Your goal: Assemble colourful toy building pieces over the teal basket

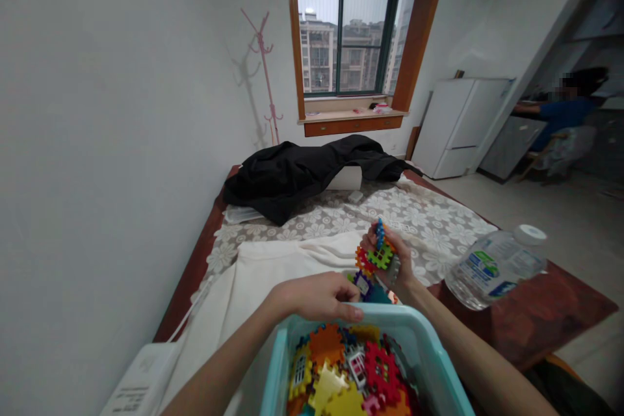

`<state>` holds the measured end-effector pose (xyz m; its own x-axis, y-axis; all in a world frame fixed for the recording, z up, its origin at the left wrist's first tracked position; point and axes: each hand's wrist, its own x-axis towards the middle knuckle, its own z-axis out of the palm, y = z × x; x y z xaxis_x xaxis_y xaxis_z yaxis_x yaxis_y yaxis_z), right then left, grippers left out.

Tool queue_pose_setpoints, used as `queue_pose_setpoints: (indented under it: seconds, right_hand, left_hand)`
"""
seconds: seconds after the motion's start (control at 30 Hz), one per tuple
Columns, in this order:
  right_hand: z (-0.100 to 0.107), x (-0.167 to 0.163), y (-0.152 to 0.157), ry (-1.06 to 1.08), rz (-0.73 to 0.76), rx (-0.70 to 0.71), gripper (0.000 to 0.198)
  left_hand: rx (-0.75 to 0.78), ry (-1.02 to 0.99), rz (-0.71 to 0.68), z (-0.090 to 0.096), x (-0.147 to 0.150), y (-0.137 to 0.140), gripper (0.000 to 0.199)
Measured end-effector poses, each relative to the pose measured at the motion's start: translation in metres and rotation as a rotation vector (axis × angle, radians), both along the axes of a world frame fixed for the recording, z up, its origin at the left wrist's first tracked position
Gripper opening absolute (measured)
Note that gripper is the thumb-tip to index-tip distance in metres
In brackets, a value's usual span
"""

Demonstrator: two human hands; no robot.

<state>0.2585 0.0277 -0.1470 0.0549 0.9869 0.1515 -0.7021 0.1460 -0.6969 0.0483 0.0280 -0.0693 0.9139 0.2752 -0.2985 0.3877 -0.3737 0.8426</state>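
Observation:
A light blue plastic bin (390,311) full of plastic building blocks (336,364) stands close in front of me. My left hand (324,298) has its fingers curled beyond the bin's far rim, with the thumb lying along that rim. Past the rim, my right hand (394,257) grips several notched interlocking blocks (380,256) in green, red, blue, orange and grey. Just beside the left fingertips is a purple block (363,283); whether it joins the held cluster I cannot tell. A teal piece (380,296) shows low behind the rim.
White cloth (273,266) and a floral lace tablecloth (429,218) cover the table. On the right stands a large clear bottle (487,266). Black fabric (292,172) lies at the far end, near a white box (346,178). Another person (560,117) sits at the far right.

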Motion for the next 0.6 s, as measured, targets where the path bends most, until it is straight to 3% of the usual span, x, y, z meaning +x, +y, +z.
queue_pose_setpoints:
  seconds: [0.2,0.33,0.47,0.6]
  right_hand:
    - [0.019,0.013,-0.005,0.057,0.017,0.101,0.025]
    - [0.053,0.029,-0.033,-0.043,0.104,0.371,0.033]
    - [0.078,0.021,-0.068,-0.413,0.494,0.608,0.049]
    - [0.084,-0.006,-0.078,-0.777,0.843,0.890,0.078]
  left_hand:
    - [-0.072,-0.040,0.013,-0.006,-0.001,0.001,0.048]
    - [-0.122,-0.049,0.018,-0.006,-0.002,0.001,0.052]
    - [-0.129,-0.055,0.003,-0.011,-0.002,0.004,0.047]
    - [-0.100,-0.047,-0.015,-0.018,0.000,0.008,0.045]
